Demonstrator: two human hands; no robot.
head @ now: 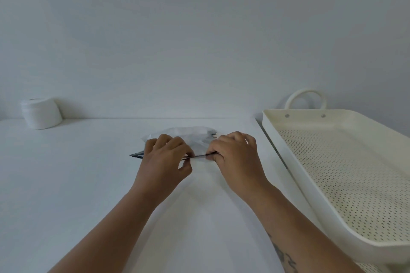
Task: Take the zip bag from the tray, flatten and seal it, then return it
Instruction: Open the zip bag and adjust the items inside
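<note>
A pale, crinkled zip bag (188, 134) with a dark zip edge lies on the white table in the middle, left of the tray. My left hand (165, 157) pinches the dark zip strip near its middle, and a dark corner of the bag sticks out to the left of that hand. My right hand (237, 156) pinches the same strip just to the right, fingertips almost meeting those of the left. Both hands hide much of the near edge of the bag. The cream perforated tray (310, 186) stands at the right with nothing visible in it.
A white round roll or container (42, 113) stands at the far left by the wall. The tray has a loop handle (306, 97) at its far end and sits along the table's right edge. A plain wall rises behind the table.
</note>
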